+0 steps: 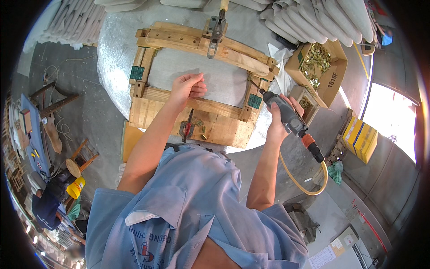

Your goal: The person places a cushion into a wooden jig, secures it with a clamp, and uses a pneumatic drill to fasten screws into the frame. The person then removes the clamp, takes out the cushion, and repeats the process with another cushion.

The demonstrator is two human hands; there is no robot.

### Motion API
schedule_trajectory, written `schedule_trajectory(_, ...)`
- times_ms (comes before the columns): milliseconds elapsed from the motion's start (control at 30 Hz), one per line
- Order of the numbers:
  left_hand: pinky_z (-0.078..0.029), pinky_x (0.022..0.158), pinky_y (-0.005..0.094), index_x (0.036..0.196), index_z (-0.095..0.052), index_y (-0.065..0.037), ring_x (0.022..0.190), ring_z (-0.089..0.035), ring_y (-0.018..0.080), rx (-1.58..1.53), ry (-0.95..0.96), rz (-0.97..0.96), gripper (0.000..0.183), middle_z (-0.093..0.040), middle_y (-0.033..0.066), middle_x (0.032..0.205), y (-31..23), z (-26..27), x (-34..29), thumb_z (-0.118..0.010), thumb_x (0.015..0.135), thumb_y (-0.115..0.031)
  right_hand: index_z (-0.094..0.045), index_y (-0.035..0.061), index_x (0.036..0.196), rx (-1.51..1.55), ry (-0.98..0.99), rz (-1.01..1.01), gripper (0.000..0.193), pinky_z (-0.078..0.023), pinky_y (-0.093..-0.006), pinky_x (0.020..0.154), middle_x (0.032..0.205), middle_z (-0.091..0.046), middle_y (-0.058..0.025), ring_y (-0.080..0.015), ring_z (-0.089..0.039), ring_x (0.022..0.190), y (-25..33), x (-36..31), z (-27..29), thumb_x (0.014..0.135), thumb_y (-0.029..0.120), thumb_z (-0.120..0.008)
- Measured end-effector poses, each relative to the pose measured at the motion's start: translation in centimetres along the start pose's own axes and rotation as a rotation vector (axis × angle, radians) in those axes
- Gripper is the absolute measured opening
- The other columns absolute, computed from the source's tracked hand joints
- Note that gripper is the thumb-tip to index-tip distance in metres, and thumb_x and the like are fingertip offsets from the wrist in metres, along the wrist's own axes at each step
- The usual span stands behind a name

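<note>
In my right hand is a grey air screwdriver, its bit directed at the right end of a wooden frame. Whether the bit touches the wood I cannot tell. My left hand is over the grey panel inside the frame, thumb and fingers curled together. Anything pinched there is too small to make out. A toggle clamp is mounted on the frame's far side, and a red-handled clamp on the near board. Green blocks sit at both ends.
A cardboard box of brass-coloured metal pieces stands right of the frame, beside a smaller box. From the screwdriver a yellow hose loops down. Stacked grey panels line the far side. A person is at lower left.
</note>
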State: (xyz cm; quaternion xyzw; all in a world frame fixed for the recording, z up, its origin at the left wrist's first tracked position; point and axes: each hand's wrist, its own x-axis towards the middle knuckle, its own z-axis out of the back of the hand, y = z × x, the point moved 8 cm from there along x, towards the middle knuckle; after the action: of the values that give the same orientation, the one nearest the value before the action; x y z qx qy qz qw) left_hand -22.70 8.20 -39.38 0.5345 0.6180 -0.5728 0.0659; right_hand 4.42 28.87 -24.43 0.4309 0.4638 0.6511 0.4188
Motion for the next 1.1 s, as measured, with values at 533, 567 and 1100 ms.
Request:
schedule_trajectory(533,-0.064,0.07,0.0313,0.098,-0.073,-0.007,0.079,-0.078,0.0179,-0.004,-0.012,-0.006,0.03,-0.077,0.0068,0.088,-0.2,-0.1,-0.1,-0.081,0.101,-0.036,-0.051,0.0013,0.136,0.013,-0.047,-0.069,0.062,-0.056,-0.0421,0.108,0.124,-0.073,-0.021,-0.0278,-0.071,0.119,0.8,-0.2,-0.2,0.084,-0.004,-0.085)
schedule_trajectory(567,-0.064,0.07,0.0314,0.098,-0.073,-0.007,0.079,-0.078,0.0179,-0.006,-0.009,-0.005,0.03,-0.077,0.007,0.088,-0.1,-0.1,-0.1,-0.081,0.101,-0.036,-0.052,0.0013,0.136,0.004,-0.046,-0.069,0.062,-0.056,-0.042,0.108,0.124,-0.073,-0.0209,-0.0277,-0.071,0.118,0.8,-0.3,-0.3,0.084,-0.004,-0.085)
schedule_trajectory(1100,-0.064,0.066,0.031,0.098,-0.073,-0.007,0.075,-0.077,0.0166,-0.056,0.032,-0.028,0.028,-0.077,0.005,0.084,0.3,-0.1,0.3,-0.082,0.1,-0.034,-0.06,0.0007,0.122,-0.065,0.215,-0.131,0.051,-0.06,-0.0346,0.091,0.105,-0.077,-0.0123,-0.0192,-0.075,0.096,3.0,5.7,-5.1,0.079,0.002,-0.088)
